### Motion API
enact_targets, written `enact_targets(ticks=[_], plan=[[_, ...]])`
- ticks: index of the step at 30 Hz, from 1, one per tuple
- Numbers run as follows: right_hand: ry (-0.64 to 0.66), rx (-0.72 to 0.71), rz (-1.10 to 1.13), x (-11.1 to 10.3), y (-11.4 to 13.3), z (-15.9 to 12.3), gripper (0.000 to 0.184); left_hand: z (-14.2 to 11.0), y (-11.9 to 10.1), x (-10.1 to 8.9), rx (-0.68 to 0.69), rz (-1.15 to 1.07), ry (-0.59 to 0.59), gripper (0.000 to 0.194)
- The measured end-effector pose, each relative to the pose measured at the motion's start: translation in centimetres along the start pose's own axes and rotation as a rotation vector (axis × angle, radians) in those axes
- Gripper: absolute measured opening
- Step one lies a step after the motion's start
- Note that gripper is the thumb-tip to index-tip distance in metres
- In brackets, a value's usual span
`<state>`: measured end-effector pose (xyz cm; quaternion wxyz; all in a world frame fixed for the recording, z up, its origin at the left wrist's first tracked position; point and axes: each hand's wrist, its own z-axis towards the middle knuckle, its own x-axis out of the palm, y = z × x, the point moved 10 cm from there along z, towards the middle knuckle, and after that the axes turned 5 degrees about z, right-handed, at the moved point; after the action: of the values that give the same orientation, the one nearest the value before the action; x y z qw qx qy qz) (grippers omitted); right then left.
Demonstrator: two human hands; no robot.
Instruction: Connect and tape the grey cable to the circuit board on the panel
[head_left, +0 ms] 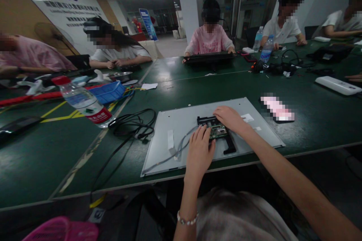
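A flat silver-grey panel (181, 120), seemingly the back of a display, lies on the table before me. On it is a black plastic frame (230, 146) with a green circuit board (219, 131) at its middle. My left hand (200, 148) covers the frame's left side, fingers over it and thumb apart on the inner side. My right hand (229, 118) is curled over the frame's upper right edge; its thumb is hidden. A flat grey cable (183, 147) runs from the frame's left side to the panel's lower left corner.
Left of the panel lie a coiled black cable (135, 128), a tilted water bottle (85, 103) and a blue basket (109, 91). A phone (277, 109) lies to the right, and a white device (338, 85) beyond it. Several people sit around the green table (169, 79).
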<state>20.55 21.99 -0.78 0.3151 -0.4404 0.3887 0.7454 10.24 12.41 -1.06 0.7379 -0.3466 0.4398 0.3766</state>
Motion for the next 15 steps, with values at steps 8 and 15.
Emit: enact_targets(ticks=[8,15], plan=[[0.034,0.017,0.067,0.42,-0.11,-0.20,0.024,-0.05,0.10,0.04,-0.005,-0.002,-0.002,0.039],[-0.042,-0.004,0.098,-0.58,0.26,-0.50,0.027,0.00,0.03,0.24,0.001,0.005,0.007,0.039]])
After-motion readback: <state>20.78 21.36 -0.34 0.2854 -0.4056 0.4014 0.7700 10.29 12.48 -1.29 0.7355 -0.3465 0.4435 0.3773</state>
